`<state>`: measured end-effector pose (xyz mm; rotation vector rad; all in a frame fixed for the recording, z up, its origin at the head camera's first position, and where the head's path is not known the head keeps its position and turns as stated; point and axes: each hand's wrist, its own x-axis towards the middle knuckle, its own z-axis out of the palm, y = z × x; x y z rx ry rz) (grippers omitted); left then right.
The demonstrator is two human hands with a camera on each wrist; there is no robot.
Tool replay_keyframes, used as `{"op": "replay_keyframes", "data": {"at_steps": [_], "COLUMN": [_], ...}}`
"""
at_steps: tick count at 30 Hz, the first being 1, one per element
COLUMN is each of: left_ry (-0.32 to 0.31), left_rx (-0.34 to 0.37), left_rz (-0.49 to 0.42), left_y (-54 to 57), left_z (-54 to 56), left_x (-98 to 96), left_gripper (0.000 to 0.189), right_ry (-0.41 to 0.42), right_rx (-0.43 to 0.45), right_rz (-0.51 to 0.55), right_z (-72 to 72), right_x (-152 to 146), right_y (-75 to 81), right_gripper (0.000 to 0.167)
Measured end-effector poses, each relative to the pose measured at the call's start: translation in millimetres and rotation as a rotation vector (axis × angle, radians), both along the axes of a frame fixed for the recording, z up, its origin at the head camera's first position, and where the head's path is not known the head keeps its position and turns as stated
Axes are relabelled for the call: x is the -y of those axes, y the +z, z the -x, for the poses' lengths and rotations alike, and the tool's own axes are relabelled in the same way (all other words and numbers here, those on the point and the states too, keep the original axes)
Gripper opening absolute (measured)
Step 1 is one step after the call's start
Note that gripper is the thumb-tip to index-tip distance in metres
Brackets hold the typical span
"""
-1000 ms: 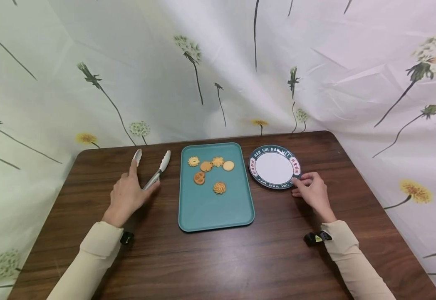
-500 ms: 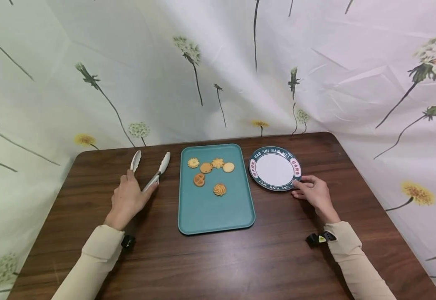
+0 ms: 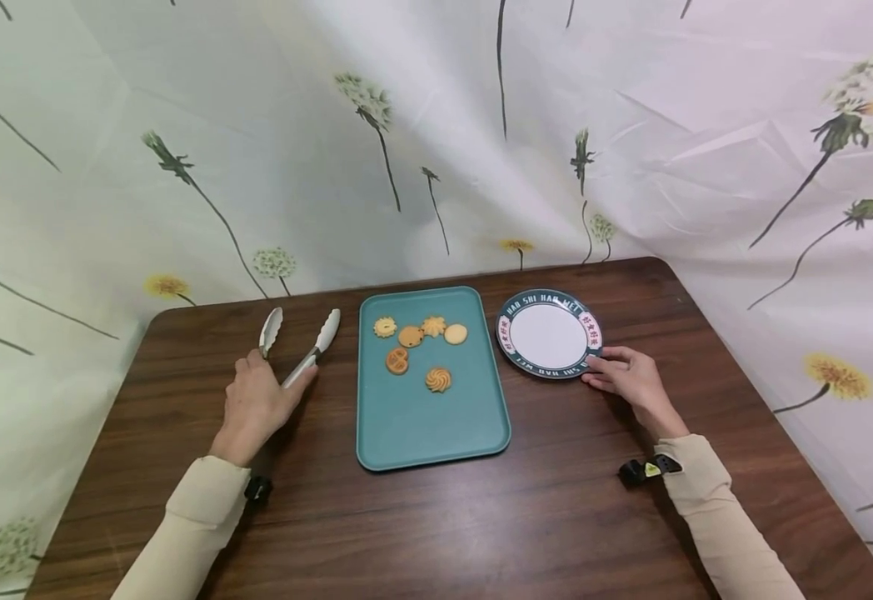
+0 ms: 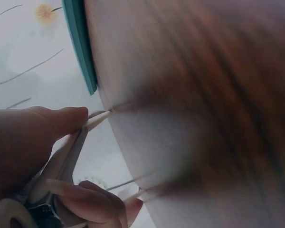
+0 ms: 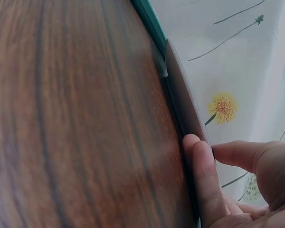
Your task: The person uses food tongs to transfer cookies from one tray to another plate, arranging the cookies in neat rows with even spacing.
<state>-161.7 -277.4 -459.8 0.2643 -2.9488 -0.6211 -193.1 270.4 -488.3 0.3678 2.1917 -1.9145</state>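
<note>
My left hand (image 3: 255, 406) grips a pair of tongs (image 3: 303, 365) by the handles, thumb along one arm and fingers round the other. The white scalloped tips of the tongs are spread apart and point toward the back of the table. On the right, my right hand (image 3: 635, 385) pinches the near right rim of a round plate (image 3: 549, 335) that has a white centre and a dark green lettered border. In the right wrist view the thumb (image 5: 237, 154) lies on top of the rim and the fingers are beneath it.
Between the hands lies a green rectangular tray (image 3: 432, 429). Several cookies rest on its far half, among them a swirled cookie (image 3: 438, 380) and a pretzel-shaped one (image 3: 397, 361). A wooden table (image 3: 421, 533) carries everything, with a flower-printed curtain (image 3: 271, 150) behind.
My left hand has drawn back slightly along the tongs, its index finger now curled in from near one tip. The right hand still pinches the plate, which has hardly moved.
</note>
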Motion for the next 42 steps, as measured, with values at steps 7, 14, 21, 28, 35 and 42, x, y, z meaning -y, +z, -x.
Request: {"op": "replay_keyframes", "data": {"at_steps": [7,14,21,28,35,42], "left_ry": [0.003,-0.042,-0.067,-0.133,-0.195,-0.265], "left_rx": [0.009,-0.013,-0.032,-0.138,-0.155,-0.163], "left_rz": [-0.017,-0.009,0.012,0.013,0.004,-0.02], "left_y": [2.0,5.7,9.2,10.9,20.9,31.5], "left_z": [-7.0,-9.5,-11.4,-13.6,-17.7,-23.0], "left_x": [5.5,6.4,4.5,0.2,-10.7,-23.4], "left_gripper": [0.096,0.096,0.099,0.09,0.089,0.091], "right_ry": [0.023,0.019,0.019,0.014,0.01,0.004], "right_rx": [-0.005,-0.005,0.008,0.021,0.019,0.032], "right_rz": [-0.01,-0.016,-0.032,-0.052,-0.045,-0.035], "right_z": [0.2,1.0,3.2,1.1,0.7,0.6], "right_x": [-2.0,-1.9,-2.2,-2.5,-2.6,-1.9], "right_y": [-0.7,-0.7,-1.5,-2.2,-3.2,-0.2], "right_gripper": [0.066,0.064,0.062,0.06,0.059,0.058]}}
